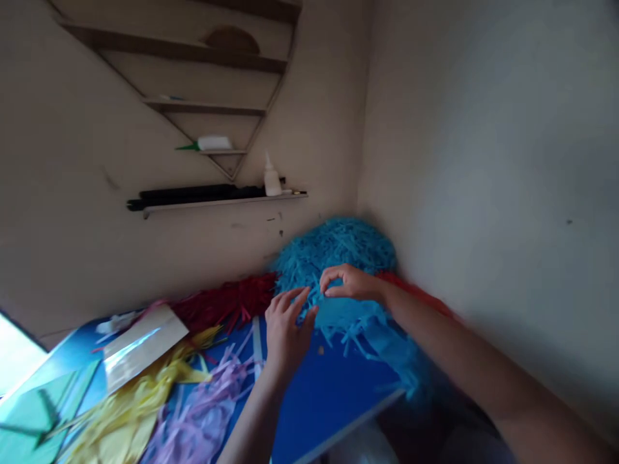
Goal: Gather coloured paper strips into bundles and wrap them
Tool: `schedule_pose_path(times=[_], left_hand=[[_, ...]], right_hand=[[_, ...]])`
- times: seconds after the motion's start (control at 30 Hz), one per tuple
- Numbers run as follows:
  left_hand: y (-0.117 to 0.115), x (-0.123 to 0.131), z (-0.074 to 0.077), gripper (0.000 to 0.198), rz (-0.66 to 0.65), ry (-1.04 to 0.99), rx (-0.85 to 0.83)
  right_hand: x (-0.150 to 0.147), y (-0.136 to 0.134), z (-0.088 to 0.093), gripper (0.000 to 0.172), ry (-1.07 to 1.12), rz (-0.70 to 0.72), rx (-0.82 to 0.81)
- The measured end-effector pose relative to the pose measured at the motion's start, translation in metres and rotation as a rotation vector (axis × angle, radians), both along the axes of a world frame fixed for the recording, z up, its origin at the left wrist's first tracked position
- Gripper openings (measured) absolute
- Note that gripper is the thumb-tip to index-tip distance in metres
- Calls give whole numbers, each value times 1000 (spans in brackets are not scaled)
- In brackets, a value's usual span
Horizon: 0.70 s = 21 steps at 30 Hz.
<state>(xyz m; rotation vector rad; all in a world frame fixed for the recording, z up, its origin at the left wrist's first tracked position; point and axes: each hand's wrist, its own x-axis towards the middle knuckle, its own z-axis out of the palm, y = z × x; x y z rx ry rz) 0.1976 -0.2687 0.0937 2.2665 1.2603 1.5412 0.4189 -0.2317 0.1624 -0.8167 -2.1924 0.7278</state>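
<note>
My left hand (289,330) reaches over the blue table (333,403), fingers bent and thumb apart, with nothing visible in it. To its right, my right hand (352,282) is curved in a loose C, a gap between thumb and fingertips, holding nothing I can see. Both are closest to the light-blue fringed paper (338,245), a large mound in the corner. Beneath my right hand, a flatter blue strip with cut fringes (382,332) trails toward the table's front right edge. The hands do not touch each other.
Dark red fringe (227,299), yellow paper strips (130,419), lilac strips (198,419), green sheets (33,419) and a shiny clear-wrapped packet (142,345) cover the left. Above, a wall shelf (227,203) carries a white glue bottle (271,179). Red fringe (425,293) lies along the right wall.
</note>
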Motion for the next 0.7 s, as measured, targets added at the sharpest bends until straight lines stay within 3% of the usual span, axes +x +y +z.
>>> schedule_pose_path(times=[0.07,0.17,0.23,0.3,0.33,0.4,0.5,0.6,0.7], left_hand=[[-5,-17,-3,20,-60,-53,-102],[-9,-47,-22,26,42,-138,-221],[-11,-70,-35,34,130,-206,-272],[-16,-93,-43,40,203,-242,-301],[-19,-105,-45,42,231,-242,-310],[-29,-128,-42,43,271,-203,-324],[-44,-160,-28,38,276,-65,-357],[-52,-178,-19,32,256,85,-411],[-51,-174,-24,29,294,169,-438]], right_hand=[[-31,-5,-9,9,-30,33,58],[-79,-30,-37,19,41,-199,242],[-113,-55,-66,39,78,-386,406],[-145,-76,-97,75,38,-391,471],[-158,-81,-110,78,6,-399,443],[-179,-80,-126,58,-37,-406,349],[-188,-60,-120,14,-55,-389,241],[-183,-56,-105,17,39,-456,245],[-188,-87,-111,24,225,-457,233]])
